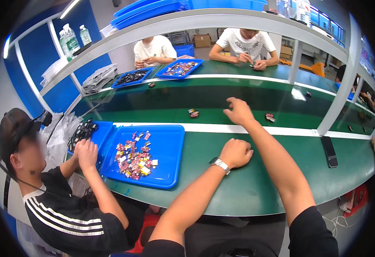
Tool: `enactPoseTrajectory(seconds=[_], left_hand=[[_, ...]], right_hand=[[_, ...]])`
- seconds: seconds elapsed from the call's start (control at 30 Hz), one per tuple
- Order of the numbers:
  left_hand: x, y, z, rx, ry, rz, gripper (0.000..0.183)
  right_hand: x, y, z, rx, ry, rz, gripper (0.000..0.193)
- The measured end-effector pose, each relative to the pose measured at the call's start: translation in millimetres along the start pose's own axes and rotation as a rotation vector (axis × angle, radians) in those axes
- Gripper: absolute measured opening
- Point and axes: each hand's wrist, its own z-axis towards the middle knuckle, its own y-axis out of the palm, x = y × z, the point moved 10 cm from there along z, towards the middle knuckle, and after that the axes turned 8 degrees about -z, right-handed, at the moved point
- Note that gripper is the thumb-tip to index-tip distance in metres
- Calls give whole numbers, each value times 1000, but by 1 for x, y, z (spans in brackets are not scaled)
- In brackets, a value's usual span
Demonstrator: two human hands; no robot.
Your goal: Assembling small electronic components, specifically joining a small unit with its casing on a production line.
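Observation:
My left hand (pixel 237 153), with a metal-band watch (pixel 220 165) at the wrist, rests on the green worktop in a loose fist. Its curled fingers hide whatever may be inside. Stretched farther forward, my right hand (pixel 240 111) hovers over the dark green belt (pixel 222 96), fingers apart and bent, holding nothing I can see. On the belt lie small red-and-black parts (pixel 193 113) to its left and another small part (pixel 270 117) to its right. Left of my left hand, a blue tray (pixel 174 159) holds a heap of small red, yellow and white parts (pixel 135 157).
A co-worker (pixel 72 210) in black sits at left beside a tray of black cables (pixel 84 132). Two people in white work across the belt near blue trays (pixel 180 68). A phone (pixel 329 151) lies at right. A grey shelf frame (pixel 341 103) rises above the bench.

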Motion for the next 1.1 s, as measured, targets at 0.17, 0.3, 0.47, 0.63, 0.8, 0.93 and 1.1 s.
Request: enactPoseTrajectory(seconds=[0.17,0.3,0.47,0.63,0.8,0.93,1.1], left_hand=[[-1,17,1,19,158,-27,25],[-66,70,-21,-67,219,-566,33],[-21,35,-5,75,253,-234,29],[-12,8,0,-88,-52,-92,23],[-10,-1,5,-20,-70,-94,29],[-27,-4,7,46,-213,-211,34],[-52,-1,2,31,-424,-702,36]], right_hand=[[-58,71,25,-271,103,-157,75],[-116,93,24,-211,90,-114,68],[-53,81,41,-78,169,-111,56],[-58,4,7,48,15,512,54],[20,-58,-85,102,-24,598,62],[78,-72,-146,108,21,530,65],[54,-85,-155,50,-175,465,67]])
